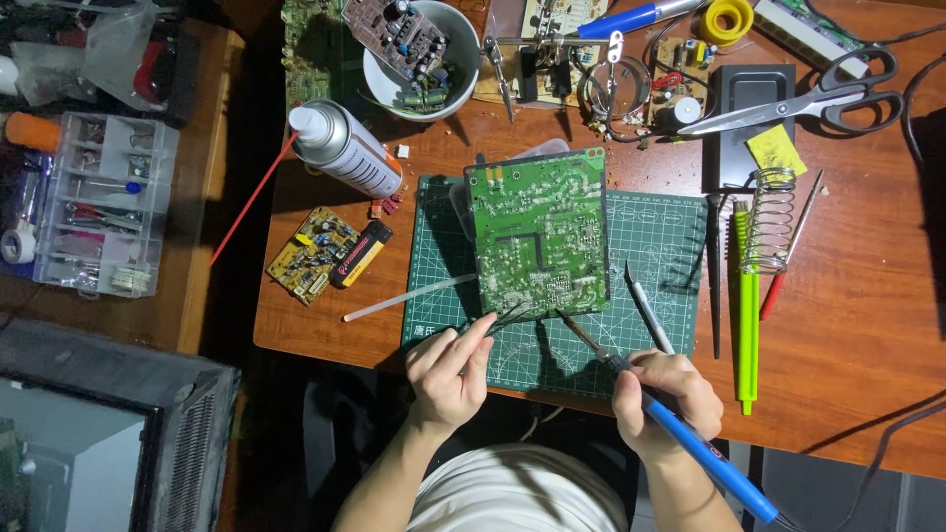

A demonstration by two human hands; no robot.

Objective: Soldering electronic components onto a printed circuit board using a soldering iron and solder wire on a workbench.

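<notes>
A green circuit board lies solder side up on a dark green cutting mat. My right hand grips a blue-handled soldering iron, whose tip points at the board's near edge. My left hand pinches a pair of thin dark tweezers, and their tips reach the same near edge of the board. Both hands sit at the front edge of the wooden table.
Left of the mat are a spray can with a red straw, a small yellow circuit board, a lighter and a white stick. A coil iron stand, green tools, scissors and a white bowl surround it. A parts organiser stands far left.
</notes>
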